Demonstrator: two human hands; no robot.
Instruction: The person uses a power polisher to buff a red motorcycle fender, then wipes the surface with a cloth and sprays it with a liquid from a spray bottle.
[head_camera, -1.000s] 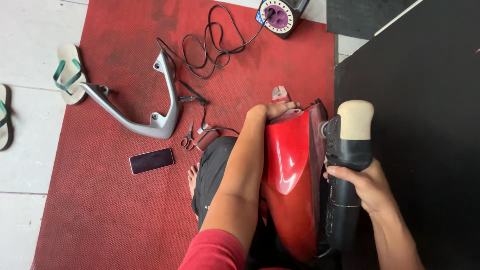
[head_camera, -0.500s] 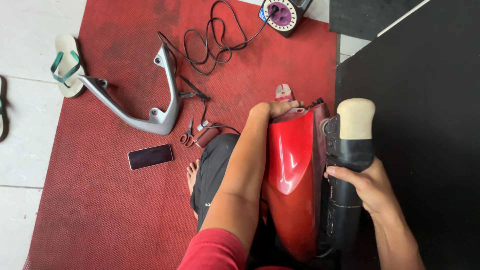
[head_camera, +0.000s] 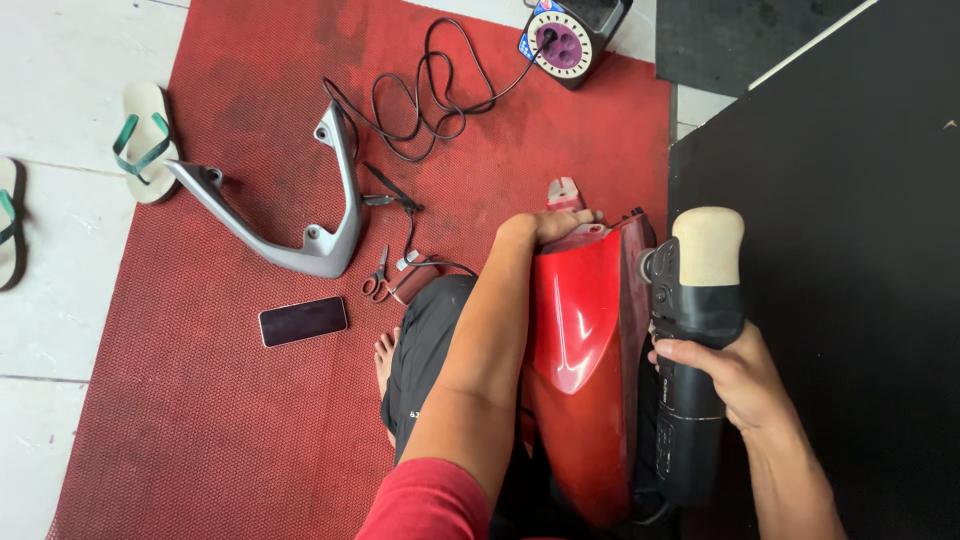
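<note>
A: What do the hands hold?

B: The left hand (head_camera: 545, 228) curls over the far end of a glossy red motorcycle body panel (head_camera: 580, 350), which stands on end across the seated person's lap, right of centre. The right hand (head_camera: 725, 375) is closed around the black body of an electric polisher (head_camera: 690, 350), its cream foam pad (head_camera: 708, 245) just beside the panel's right edge.

A: Has anything changed?

B: Very little. Against the frames a second and half a second earlier, both grips look the same and the polisher sits in the same place; only the view has shifted slightly. The panel seems steadied rather than moved.

A: What lies around them?

B: A red mat (head_camera: 200, 420) covers the floor. On it, left of the panel, lie a grey metal grab rail (head_camera: 320, 225), small scissors (head_camera: 377, 280) and a dark phone (head_camera: 303, 320). At the far edge a black cable (head_camera: 430, 100) runs to a round dial controller (head_camera: 565, 40). Sandals (head_camera: 140, 140) rest on the pale tiles far left.

A: Anything unclear?

B: Whether the pad touches the panel I cannot tell. The panel's near end and the left fingertips are hidden, and one sandal is cut off.
</note>
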